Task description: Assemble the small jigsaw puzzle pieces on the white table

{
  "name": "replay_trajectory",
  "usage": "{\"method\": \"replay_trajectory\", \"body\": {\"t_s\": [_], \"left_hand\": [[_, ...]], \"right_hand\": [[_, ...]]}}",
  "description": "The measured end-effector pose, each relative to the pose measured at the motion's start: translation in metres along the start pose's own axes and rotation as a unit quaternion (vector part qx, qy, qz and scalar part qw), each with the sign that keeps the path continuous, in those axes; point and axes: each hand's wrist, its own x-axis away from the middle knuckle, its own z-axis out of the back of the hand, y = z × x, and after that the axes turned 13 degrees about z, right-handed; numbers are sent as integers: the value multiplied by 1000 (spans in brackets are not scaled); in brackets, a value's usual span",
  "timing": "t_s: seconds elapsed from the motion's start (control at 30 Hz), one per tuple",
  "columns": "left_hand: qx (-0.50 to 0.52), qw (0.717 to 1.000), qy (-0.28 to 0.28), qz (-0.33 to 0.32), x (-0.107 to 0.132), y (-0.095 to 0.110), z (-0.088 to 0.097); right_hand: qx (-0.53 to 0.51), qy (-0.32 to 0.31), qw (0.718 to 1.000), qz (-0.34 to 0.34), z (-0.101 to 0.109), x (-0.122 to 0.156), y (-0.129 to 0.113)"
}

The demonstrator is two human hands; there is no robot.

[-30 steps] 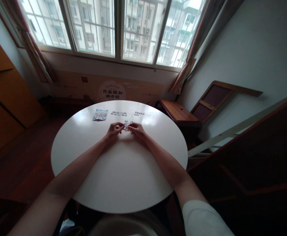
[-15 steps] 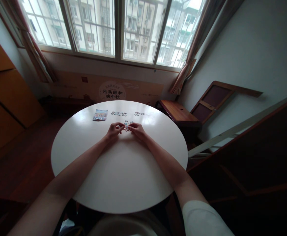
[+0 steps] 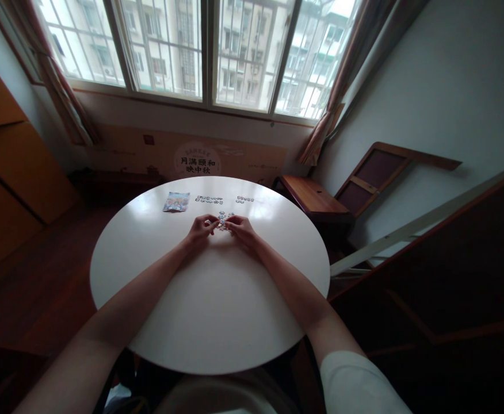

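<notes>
The left hand (image 3: 199, 227) and right hand (image 3: 240, 227) were curled inward at a cluster of small pieces (image 3: 222, 213); whether their fingertips had closed on any could not be told. A light edge grip was judged best. The glossy, round white table (image 3: 211, 310) stood before a barred window (image 3: 165, 52).

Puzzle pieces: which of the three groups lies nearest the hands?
The loose cluster, between left hand and right hand; the left group and right group lie farther forward, in rows.
</notes>
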Motion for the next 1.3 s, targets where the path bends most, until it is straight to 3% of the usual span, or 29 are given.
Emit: {"method": "replay_trajectory", "body": {"t_s": [1.3], "left_hand": [[2, 1000, -5, 1, -1, -2, 0]], "right_hand": [[-9, -7, 1000, -10, 0, 0, 0]]}}
